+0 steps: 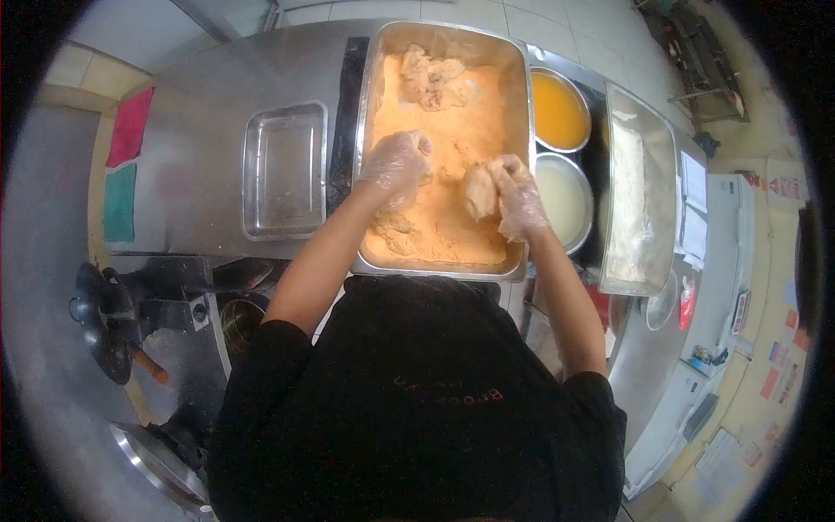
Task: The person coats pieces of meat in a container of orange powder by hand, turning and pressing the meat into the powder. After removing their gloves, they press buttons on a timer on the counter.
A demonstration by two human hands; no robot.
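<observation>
A deep metal pan [528, 104] of orange breading flour [448, 222] lies in front of me. My right hand [520, 198], in a clear plastic glove, grips a flour-coated piece of chicken [479, 193] over the pan's right side. Above the flour on the left is my left hand [400, 161], gloved too, with its fingers curled closed; what they hold, if anything, is hidden. Several coated chicken pieces [430, 80] are heaped at the pan's far end. More floury lumps [396, 235] lie near the lower left corner.
Right of the pan stand a round bowl of orange liquid [559, 109], a bowl of pale liquid [561, 204] and a long metal tray of white flour [628, 200]. A shallow metal tray [249, 174] is on the left counter. Pink [130, 128] and green cloths [120, 202] hang farther left.
</observation>
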